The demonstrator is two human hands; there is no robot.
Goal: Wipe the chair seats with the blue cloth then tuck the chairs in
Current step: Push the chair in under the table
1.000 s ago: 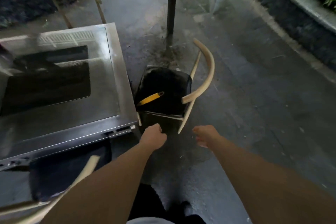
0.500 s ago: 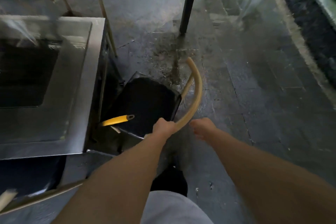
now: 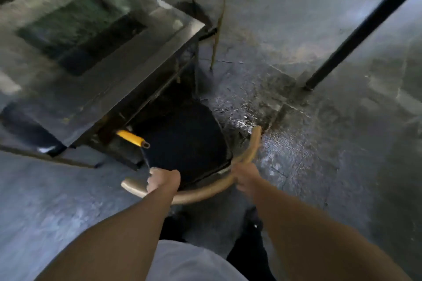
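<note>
The chair (image 3: pixel 182 150), black seat under a curved tan backrest (image 3: pixel 205 193), stands at the tabletop (image 3: pixel 109 80) corner, its front edge apparently just beneath it. I see both hands wrapped around the backrest: left hand (image 3: pixel 163 180) near its left end, right hand (image 3: pixel 245 178) on the right curve. A yellow handle (image 3: pixel 130 137) lies over the seat's left edge; a second chair (image 3: pixel 219 7) stands beyond the tabletop on the wet floor (image 3: pixel 296 143).

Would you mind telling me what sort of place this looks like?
Probably an outdoor café or patio seating area: a glass-topped metal table with curved-back chairs, wet stone paving, and a black pole standing on it.
</note>
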